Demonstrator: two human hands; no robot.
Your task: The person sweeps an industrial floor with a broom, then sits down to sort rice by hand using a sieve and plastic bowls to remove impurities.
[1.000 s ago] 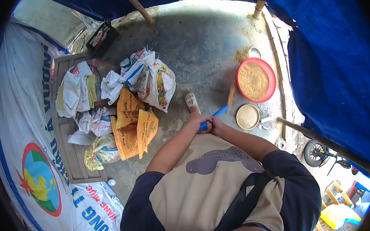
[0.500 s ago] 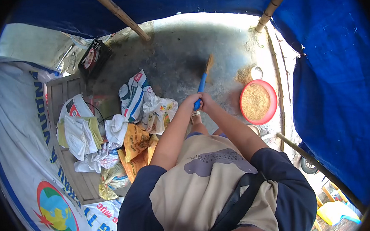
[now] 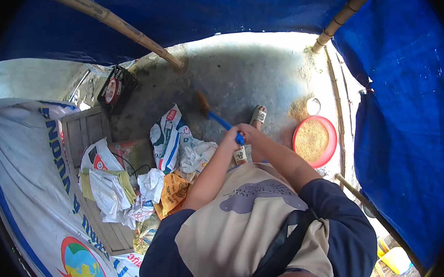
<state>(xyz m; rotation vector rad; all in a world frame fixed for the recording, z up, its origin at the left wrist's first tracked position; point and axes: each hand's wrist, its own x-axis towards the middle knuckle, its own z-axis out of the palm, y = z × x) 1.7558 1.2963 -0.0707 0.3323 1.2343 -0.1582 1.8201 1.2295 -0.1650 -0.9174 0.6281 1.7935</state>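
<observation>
1. Left hand (image 3: 231, 136): closed, fingers curled round the blue handle of a broom; exact finger placement too small to tell.
2. Right hand (image 3: 249, 133): likewise closed on the handle, just beside the left; the handle's butt end shows between them.
3. Broom (image 3: 221, 120), blue-handled, brown head: slanting forward and left from the hands, head over the concrete floor (image 3: 228, 81); bristle contact cannot be told.
4. Sandals (image 3: 259, 116), pale, one pair, worn: one ahead and right of the hands, the other just below them.
5. Printed white sack (image 3: 169, 139): left of the broom, near its head.
6. Orange sack (image 3: 174, 189): beside the left forearm, among other sacks.
7. Basin (image 3: 334, 140), red, grain-filled: right of the hands, well apart.
8. Bowl (image 3: 313, 105), small, round: just beyond the basin, beside loose grain (image 3: 297, 109).
9. Crate (image 3: 117, 90), black: far left.
</observation>
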